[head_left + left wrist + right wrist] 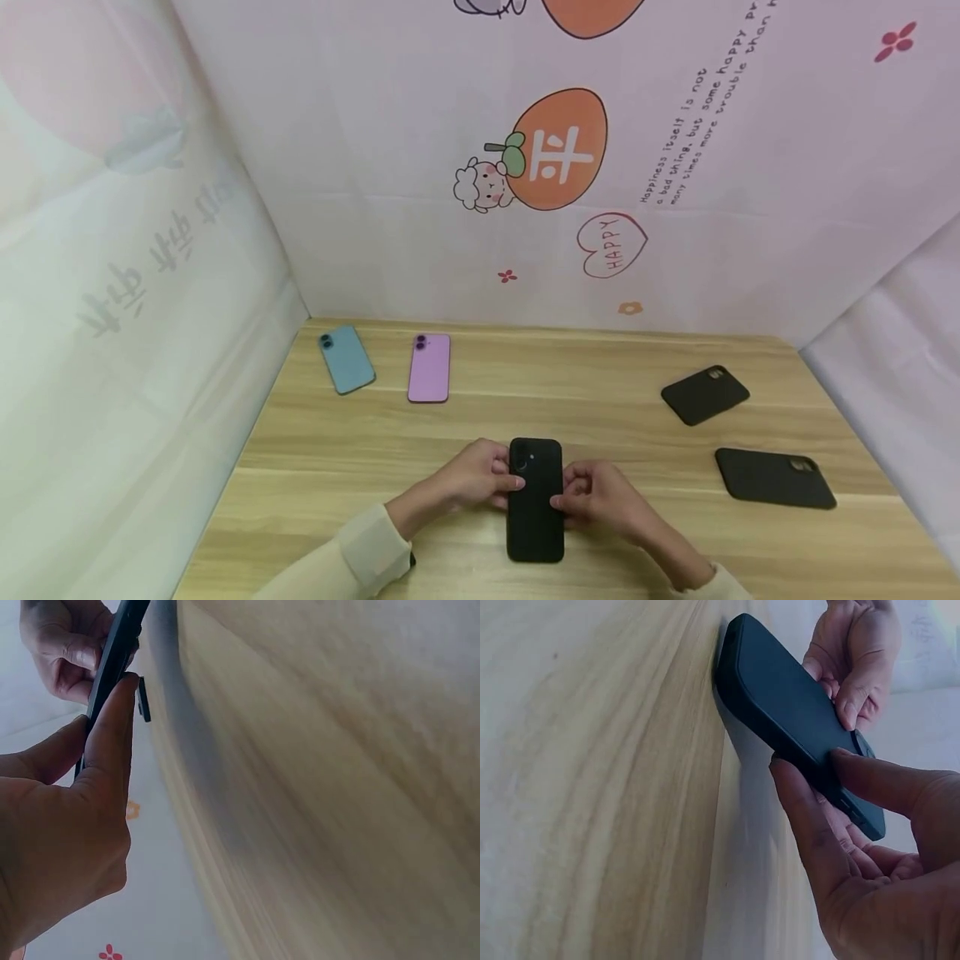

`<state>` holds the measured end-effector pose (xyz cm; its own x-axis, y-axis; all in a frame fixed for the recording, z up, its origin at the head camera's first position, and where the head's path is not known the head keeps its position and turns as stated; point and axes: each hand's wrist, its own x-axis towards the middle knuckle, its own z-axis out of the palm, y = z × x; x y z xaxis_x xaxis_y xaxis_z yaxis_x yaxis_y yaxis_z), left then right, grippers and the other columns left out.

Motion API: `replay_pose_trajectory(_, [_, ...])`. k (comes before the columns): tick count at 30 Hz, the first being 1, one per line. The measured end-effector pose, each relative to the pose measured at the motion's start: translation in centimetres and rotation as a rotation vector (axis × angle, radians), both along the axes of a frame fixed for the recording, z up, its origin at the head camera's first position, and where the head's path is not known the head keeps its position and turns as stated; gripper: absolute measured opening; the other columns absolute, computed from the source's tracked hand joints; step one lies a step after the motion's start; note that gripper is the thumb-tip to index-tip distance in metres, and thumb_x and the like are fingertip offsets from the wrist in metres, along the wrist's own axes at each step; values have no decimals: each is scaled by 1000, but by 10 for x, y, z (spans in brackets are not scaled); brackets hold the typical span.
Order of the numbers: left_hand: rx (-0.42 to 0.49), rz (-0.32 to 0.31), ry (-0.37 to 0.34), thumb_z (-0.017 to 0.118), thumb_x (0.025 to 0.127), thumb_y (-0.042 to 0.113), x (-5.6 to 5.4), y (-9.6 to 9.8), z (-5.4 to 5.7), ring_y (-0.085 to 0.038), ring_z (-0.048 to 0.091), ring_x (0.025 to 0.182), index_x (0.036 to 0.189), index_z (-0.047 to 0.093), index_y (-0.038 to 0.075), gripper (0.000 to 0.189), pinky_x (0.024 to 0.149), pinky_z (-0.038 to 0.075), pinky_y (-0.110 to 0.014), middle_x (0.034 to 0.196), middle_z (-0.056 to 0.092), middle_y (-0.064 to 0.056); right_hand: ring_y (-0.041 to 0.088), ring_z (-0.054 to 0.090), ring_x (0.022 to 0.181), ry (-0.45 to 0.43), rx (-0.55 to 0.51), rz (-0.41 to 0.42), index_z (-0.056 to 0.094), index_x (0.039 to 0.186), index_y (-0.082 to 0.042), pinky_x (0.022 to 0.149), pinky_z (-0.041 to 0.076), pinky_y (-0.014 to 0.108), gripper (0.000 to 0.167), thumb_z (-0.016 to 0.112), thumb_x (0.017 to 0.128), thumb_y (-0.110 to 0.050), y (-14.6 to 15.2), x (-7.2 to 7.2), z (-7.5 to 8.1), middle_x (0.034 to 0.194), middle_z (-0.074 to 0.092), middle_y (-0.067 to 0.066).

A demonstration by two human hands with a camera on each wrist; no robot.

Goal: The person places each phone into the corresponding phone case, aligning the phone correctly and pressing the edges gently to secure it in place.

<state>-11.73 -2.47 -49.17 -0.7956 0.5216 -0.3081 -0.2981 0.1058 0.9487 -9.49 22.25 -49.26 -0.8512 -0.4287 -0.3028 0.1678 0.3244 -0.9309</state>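
Note:
Both hands hold a phone in a black case, its back with the camera turned up. My left hand grips its left edge near the camera, thumb on the back and fingers at the side. On the opposite edge, my right hand pinches it between thumb and fingers. In the right wrist view the cased phone is tilted, with its far end close to the table. The left wrist view shows the same phone nearly edge-on, both hands around it. Its screen side is hidden.
A blue phone and a pink phone lie at the back left of the wooden table. Two black phone cases with camera cutouts lie on the right. Printed cloth walls the table at the back and sides.

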Motion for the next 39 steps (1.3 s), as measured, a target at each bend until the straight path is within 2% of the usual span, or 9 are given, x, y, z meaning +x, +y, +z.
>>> replay_pose_trajectory(3, [-31,-9,14,70,95,-12,-2,-1,-1,-38,78,88,108,70,-10,14,72,66,-39,97,78,-24,19,71,73,50,64,7,67,100,7,62,64,30,19,80,91,-4,-2,-2,1,82,74,11])
replay_pose_trajectory(7, [-130,-44,86,73,94,-9,-7,-3,-2,-28,78,77,103,70,-7,10,66,66,-35,88,78,-19,17,67,69,129,158,5,70,99,5,57,56,23,19,83,89,-6,-4,-3,0,79,73,6])
replay_pose_trajectory(11, [-260,-79,180,77,92,-6,-12,-4,-2,-14,69,59,97,68,0,12,56,61,-27,74,73,-11,17,68,68,160,204,-11,71,100,6,55,57,26,20,84,88,-5,-6,-4,-2,79,73,5])
replay_pose_trajectory(14, [-322,-96,225,78,91,-5,-13,-4,-1,-10,62,53,93,65,3,16,50,57,-23,69,70,-10,17,69,67,177,243,-32,72,101,6,54,58,27,21,84,87,-4,-8,-4,-3,79,73,4])
replay_pose_trajectory(18, [-342,-95,232,79,89,-8,-14,-3,-1,-11,64,52,93,63,1,19,50,58,-24,68,71,-11,15,65,68,220,323,-70,73,99,4,56,54,24,23,87,84,-6,-12,-4,-3,77,70,1])
replay_pose_trajectory(21, [-352,-81,230,80,87,-10,-14,-2,-1,-13,67,53,99,63,-2,22,51,59,-25,68,71,-11,14,62,69,236,360,-93,73,98,3,57,52,23,24,89,83,-7,-14,-4,-2,77,68,0])
replay_pose_trajectory(27, [-369,-32,225,82,84,-12,-12,0,1,-22,71,58,113,59,-9,37,54,62,-29,69,67,-9,14,62,69,251,374,-117,73,99,4,57,52,22,27,91,80,-5,-17,-3,-4,76,67,0])
replay_pose_trajectory(31, [-390,-26,240,83,83,-12,-11,0,2,-20,70,57,124,55,-12,50,54,61,-28,71,66,-8,14,60,68,252,388,-130,73,98,3,57,50,22,27,91,79,-5,-19,-2,-4,74,66,0])
replay_pose_trajectory(39, [-470,-65,307,86,84,-6,-10,-1,1,-16,66,55,126,56,-11,52,48,46,-20,64,66,-3,13,58,66,267,437,-161,75,98,1,56,47,22,27,92,78,-5,-24,1,-4,72,64,-1])
